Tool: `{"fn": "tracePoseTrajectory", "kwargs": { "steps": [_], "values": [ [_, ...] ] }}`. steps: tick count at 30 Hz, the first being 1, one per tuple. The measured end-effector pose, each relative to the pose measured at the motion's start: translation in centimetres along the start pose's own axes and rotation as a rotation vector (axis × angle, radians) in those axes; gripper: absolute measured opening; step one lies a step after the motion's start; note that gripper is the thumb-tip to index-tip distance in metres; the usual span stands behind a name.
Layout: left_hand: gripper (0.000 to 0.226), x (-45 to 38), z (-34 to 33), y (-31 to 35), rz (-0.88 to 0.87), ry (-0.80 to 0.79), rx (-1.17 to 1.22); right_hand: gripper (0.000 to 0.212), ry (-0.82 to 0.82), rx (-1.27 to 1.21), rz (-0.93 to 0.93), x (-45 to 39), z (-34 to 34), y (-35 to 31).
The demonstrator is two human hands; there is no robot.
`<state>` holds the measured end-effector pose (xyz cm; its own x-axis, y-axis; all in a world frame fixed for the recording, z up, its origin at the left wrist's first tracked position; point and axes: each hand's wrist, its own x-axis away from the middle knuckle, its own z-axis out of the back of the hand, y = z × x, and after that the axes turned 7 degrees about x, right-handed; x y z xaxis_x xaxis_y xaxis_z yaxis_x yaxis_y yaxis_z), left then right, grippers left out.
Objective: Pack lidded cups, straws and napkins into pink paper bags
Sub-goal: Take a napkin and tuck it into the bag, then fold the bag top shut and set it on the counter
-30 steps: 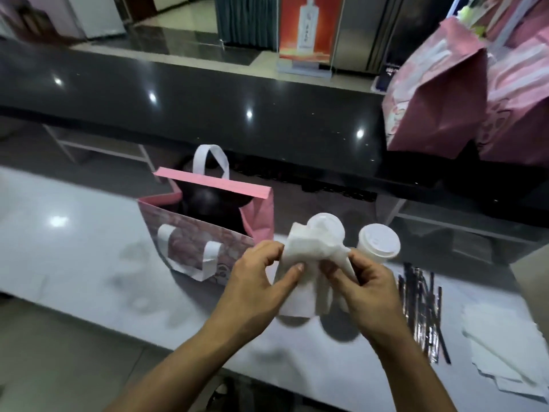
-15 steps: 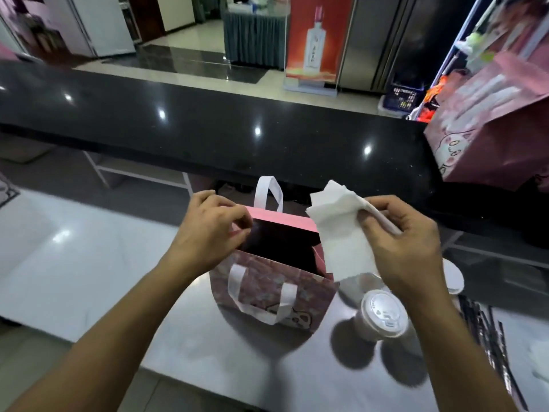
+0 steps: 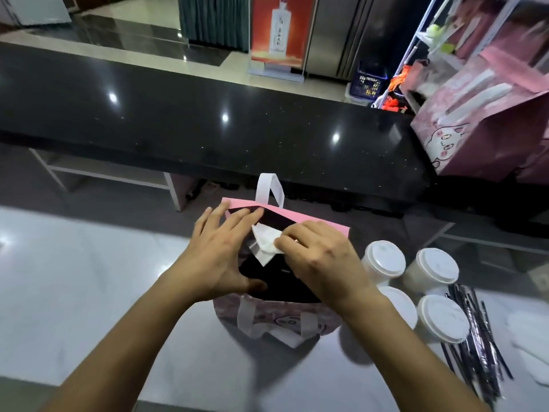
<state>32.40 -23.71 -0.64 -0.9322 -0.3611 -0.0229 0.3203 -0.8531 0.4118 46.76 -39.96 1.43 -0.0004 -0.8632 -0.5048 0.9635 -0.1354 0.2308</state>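
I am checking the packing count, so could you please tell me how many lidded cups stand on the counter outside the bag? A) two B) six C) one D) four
D: four white lidded cups stand clustered on the counter beside the pink bag, while the right hand pinches a napkin over the bag's opening.

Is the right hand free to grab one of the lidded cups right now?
Probably not yet: the right hand pinches a napkin over the pink bag. The cups stand unobstructed beside it.
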Motion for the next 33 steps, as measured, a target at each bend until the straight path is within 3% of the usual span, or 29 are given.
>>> {"fn": "tracePoseTrajectory", "kwargs": {
  "steps": [2,5,6,8,11,13,15,18,22,24,29,33],
  "values": [
    [0.129,-0.1,0.0,-0.1,0.0,0.004,0.021,0.017,-0.213,-0.025,0.0,-0.4,-1.0,-0.4],
    [0.127,-0.2,-0.1,0.1,-0.017,0.013,0.023,0.036,-0.725,-0.1,-0.106,-0.1,-1.0,-1.0],
    [0.127,-0.2,0.0,0.2,-0.022,0.01,0.018,0.042,-0.75,-0.147,-0.158,0.3,-0.6,-0.9],
    [0.124,-0.1,0.0,0.4,-0.026,0.009,0.01,0.038,-0.592,-0.28,-0.262,0.9,0.5,-0.3],
    [0.11,0.0,0.1,0.5,-0.032,0.034,0.045,0.016,-0.177,-0.389,-0.44,2.5,2.0,0.9],
    [0.087,0.1,-0.1,0.6,-0.052,0.111,0.056,0.014,0.036,-0.38,-0.584,4.7,2.2,1.4],
    [0.058,0.4,-0.3,0.7,-0.076,0.233,0.071,0.017,0.114,-0.414,-0.751,6.7,2.2,1.4],
    [0.024,1.4,-0.5,0.8,-0.122,0.461,0.107,0.02,0.101,-0.541,-0.862,9.3,1.7,0.6],
    [0.015,3.7,-0.5,0.5,-0.056,0.652,0.155,0.03,0.035,-0.725,-0.871,11.2,1.4,-0.6],
    [0.014,4.7,-0.8,-0.2,0.032,0.604,0.279,0.04,-0.017,-0.782,-0.863,11.5,1.5,-0.9],
    [0.045,5.8,-2.4,-1.8,0.107,0.238,0.683,0.056,-0.204,-0.898,-0.832,12.3,1.2,-0.5],
    [0.046,4.6,-2.7,-1.8,0.094,0.207,0.776,0.056,-0.242,-0.99,-0.784,12.0,1.1,0.6]
  ]
}}
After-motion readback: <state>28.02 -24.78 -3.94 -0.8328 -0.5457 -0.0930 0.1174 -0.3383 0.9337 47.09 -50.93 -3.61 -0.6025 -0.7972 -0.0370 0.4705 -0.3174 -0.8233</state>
